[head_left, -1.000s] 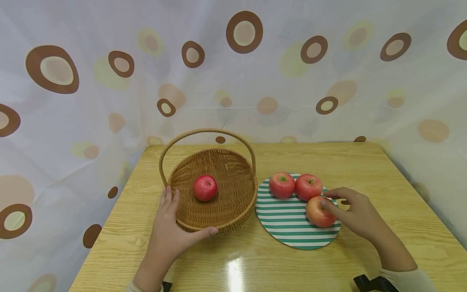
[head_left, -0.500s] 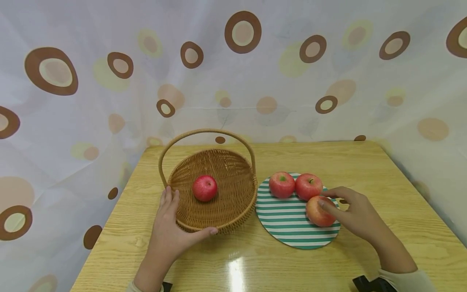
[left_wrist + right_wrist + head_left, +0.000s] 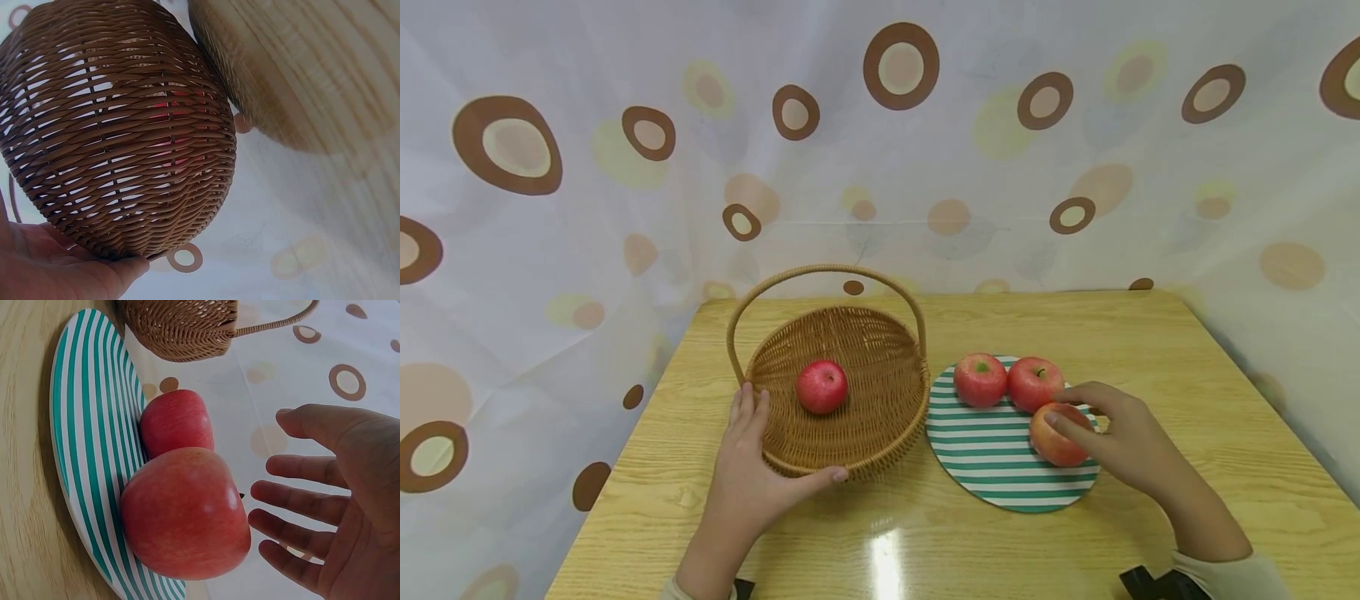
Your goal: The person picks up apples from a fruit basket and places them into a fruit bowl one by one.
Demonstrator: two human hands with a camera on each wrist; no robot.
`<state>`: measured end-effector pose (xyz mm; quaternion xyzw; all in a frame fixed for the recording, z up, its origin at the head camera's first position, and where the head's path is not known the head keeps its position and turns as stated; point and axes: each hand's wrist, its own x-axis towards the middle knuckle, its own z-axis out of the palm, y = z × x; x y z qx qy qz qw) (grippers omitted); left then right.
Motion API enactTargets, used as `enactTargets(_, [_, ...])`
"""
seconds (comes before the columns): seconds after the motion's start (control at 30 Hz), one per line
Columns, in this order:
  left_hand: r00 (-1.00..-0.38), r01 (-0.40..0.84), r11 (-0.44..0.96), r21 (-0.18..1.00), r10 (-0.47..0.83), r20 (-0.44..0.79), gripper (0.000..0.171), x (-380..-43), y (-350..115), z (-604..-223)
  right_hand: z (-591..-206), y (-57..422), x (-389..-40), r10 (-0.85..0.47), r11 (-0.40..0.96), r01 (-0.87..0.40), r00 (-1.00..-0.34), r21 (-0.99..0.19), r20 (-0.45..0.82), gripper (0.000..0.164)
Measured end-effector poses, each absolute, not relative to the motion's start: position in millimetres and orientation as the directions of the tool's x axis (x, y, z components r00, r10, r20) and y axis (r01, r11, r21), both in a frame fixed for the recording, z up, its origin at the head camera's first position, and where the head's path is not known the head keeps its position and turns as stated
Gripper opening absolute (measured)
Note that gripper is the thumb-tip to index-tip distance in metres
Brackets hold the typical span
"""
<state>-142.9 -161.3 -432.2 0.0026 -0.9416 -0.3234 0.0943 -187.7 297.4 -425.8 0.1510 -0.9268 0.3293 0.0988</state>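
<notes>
My left hand [image 3: 752, 467] rests against the near left of a brown wicker basket [image 3: 880, 425], its fingers and thumb spread along the rim. One red apple [image 3: 822, 387] lies inside; the left wrist view shows it only in part, through the weave of the basket [image 3: 125, 144]. On a round green-and-white striped mat [image 3: 977, 475] sit three apples: two behind [image 3: 980, 380] and a paler one [image 3: 1060, 436] in front. Over that front apple's right side hovers my right hand [image 3: 1123, 437]. Its fingers [image 3: 300, 494] are extended, with a gap to the nearest apple [image 3: 187, 515] in the right wrist view.
The basket's tall arched handle [image 3: 827, 268] rises above its rim. Everything stands on a light wooden table [image 3: 820, 558]. A pale curtain [image 3: 880, 167] with brown rings and spots surrounds the back and sides.
My right hand has shifted slightly left, its thumb and fingertips further over the front apple. The left hand, basket and apples have stayed in place.
</notes>
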Motion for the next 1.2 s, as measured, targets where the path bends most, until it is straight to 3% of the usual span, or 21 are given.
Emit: enactTargets(1.2, [-0.982, 0.066, 0.780, 0.623, -0.060, 0.179, 0.150, -143, -161, -431, -412, 263, -192, -0.291, 0.640, -0.395, -0.918, -0.659, 0.268, 0.033])
